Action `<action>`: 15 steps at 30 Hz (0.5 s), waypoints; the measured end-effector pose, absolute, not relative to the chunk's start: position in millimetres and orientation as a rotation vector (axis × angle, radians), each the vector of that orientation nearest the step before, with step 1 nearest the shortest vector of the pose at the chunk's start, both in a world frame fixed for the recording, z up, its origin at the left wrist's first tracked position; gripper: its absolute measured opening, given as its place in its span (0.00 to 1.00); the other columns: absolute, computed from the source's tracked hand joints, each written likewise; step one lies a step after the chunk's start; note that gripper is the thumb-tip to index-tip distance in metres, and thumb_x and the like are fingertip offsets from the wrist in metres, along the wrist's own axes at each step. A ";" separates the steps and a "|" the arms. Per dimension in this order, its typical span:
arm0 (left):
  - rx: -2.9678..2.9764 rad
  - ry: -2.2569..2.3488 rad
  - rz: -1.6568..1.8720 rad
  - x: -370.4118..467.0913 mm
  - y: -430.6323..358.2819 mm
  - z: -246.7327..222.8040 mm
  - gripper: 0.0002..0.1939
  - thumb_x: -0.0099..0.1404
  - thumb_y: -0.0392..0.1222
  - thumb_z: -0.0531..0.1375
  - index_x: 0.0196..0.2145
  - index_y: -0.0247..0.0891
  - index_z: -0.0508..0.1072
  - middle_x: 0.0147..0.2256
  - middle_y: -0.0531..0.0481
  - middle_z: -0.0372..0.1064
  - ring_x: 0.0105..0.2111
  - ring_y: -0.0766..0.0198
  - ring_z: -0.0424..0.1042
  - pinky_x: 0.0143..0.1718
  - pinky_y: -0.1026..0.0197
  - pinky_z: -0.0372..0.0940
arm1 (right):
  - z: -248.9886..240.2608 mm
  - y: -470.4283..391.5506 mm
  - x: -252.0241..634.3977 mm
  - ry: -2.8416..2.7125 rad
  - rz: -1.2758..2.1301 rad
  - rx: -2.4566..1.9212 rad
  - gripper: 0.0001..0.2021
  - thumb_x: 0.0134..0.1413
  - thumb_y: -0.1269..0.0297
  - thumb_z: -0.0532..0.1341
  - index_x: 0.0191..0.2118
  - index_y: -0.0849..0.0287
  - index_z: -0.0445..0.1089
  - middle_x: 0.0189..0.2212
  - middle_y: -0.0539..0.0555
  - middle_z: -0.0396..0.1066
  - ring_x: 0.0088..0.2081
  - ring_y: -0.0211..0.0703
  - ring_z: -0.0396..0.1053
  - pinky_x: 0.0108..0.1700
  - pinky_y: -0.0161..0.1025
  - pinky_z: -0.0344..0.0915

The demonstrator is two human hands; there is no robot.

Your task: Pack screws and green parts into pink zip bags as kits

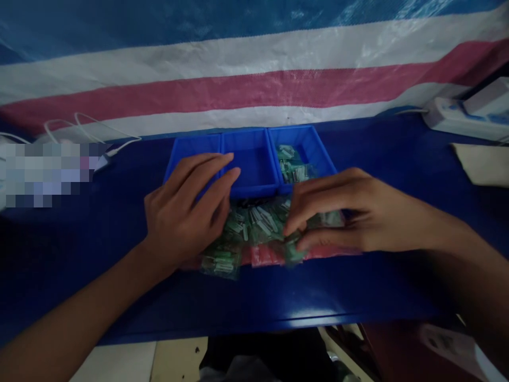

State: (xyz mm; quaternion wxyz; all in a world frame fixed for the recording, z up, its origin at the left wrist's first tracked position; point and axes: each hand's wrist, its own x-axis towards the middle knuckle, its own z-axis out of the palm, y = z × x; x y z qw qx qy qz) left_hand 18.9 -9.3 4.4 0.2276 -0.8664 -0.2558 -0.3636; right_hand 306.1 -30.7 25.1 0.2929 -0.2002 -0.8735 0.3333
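Observation:
Green-tinted clear packets [262, 220] with small pale pieces inside lie in a pile on the blue table, with red packets [266, 255] along the pile's front. My left hand [189, 207] is over the pile's left side, fingers apart, holding nothing. Thumb and fingers of my right hand [334, 209] pinch a green packet [295, 252], slightly blurred, at the pile's right. Behind the pile stand three blue bins: the right bin [330, 165] holds several green packets, the middle bin [250, 162] shows a bare floor, and the left bin [194, 144] is partly hidden by my left hand.
A striped sheet [254, 87] hangs behind the blue table [278, 297]. White cables [115, 132] and a blurred-out item [43, 170] are at the left. A white power strip [461, 122] and a beige item [483, 164] lie at the right.

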 end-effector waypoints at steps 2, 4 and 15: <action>-2.331 -0.570 -1.039 21.2 -15.1 8.5 0.22 0.69 0.28 0.68 0.58 0.42 0.79 0.58 0.41 0.82 0.56 0.46 0.84 0.52 0.48 0.84 | 21.7 -35.0 297.9 -2.010 0.990 -0.593 0.07 0.65 0.65 0.76 0.45 0.55 0.81 0.35 0.48 0.80 0.34 0.36 0.77 0.36 0.35 0.73; -2.330 -0.435 -1.095 21.4 -22.1 14.3 0.20 0.70 0.29 0.70 0.58 0.38 0.80 0.56 0.40 0.83 0.55 0.46 0.85 0.52 0.49 0.85 | 17.1 -39.6 288.7 -1.723 1.051 -0.666 0.10 0.60 0.67 0.78 0.44 0.53 0.81 0.37 0.48 0.80 0.36 0.37 0.78 0.36 0.35 0.76; -2.708 -0.935 -1.412 11.5 -32.0 13.8 0.13 0.73 0.38 0.69 0.53 0.51 0.83 0.42 0.51 0.84 0.39 0.56 0.82 0.40 0.54 0.79 | 14.6 -49.6 276.2 -1.616 0.803 -0.627 0.10 0.62 0.71 0.73 0.47 0.53 0.85 0.43 0.51 0.84 0.39 0.43 0.82 0.38 0.42 0.80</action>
